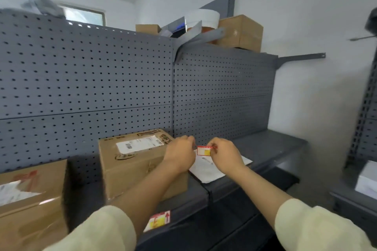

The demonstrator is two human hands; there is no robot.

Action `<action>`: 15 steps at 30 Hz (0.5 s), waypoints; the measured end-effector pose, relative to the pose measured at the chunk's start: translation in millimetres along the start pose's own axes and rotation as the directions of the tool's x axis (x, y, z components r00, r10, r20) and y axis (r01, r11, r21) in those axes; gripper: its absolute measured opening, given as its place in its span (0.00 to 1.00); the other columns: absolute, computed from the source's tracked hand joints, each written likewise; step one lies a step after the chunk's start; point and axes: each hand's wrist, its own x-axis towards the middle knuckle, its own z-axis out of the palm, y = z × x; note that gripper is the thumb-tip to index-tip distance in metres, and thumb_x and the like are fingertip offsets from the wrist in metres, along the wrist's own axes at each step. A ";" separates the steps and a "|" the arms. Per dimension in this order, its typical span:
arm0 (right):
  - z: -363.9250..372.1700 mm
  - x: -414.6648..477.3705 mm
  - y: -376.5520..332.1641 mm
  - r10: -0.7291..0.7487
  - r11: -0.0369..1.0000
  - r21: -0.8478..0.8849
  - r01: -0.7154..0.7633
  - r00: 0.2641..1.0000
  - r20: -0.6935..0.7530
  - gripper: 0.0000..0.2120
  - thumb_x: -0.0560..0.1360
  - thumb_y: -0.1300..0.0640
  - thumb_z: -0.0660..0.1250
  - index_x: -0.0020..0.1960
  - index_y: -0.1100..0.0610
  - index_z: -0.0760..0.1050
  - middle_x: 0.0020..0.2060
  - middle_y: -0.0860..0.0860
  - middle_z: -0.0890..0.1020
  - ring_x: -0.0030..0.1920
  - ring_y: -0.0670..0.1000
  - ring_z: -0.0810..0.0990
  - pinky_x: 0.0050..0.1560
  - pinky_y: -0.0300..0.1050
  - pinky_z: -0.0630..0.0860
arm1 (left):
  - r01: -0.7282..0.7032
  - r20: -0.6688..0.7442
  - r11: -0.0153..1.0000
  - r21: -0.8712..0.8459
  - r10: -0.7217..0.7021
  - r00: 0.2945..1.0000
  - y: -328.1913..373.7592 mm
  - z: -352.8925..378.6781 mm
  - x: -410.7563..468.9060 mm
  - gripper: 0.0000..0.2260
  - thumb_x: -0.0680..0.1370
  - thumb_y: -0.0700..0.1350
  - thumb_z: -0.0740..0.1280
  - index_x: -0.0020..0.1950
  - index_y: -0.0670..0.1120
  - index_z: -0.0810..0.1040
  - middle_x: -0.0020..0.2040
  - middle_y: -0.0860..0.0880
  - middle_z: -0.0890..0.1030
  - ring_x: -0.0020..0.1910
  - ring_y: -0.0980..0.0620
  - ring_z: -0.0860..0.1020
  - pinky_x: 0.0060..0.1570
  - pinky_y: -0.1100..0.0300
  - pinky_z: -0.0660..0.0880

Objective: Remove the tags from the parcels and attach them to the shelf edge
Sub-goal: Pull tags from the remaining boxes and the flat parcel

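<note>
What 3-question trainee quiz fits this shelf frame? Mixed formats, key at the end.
1. True or false: a red and yellow tag is already stuck on the front shelf edge.
2. Multiple choice: the tag in hand is held by A) the left hand alone, B) the right hand alone, C) both hands, one at each end.
3. Fill in: directly below the held tag lies a flat ____ mailer, to the right of the cardboard box.

Key: 1 true; 2 C; 3 white.
</note>
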 end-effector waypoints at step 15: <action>14.7 38.6 189.9 0.198 0.978 -0.111 -0.178 0.957 0.210 0.05 0.77 0.59 0.62 0.52 0.53 0.75 0.48 0.53 0.83 0.46 0.53 0.81 0.45 0.46 0.79 | 0.049 0.380 0.999 -0.022 -0.037 0.924 91.3 157.5 64.6 0.15 0.79 0.41 0.58 0.65 0.46 0.72 0.64 0.44 0.75 0.62 0.44 0.74 0.61 0.53 0.71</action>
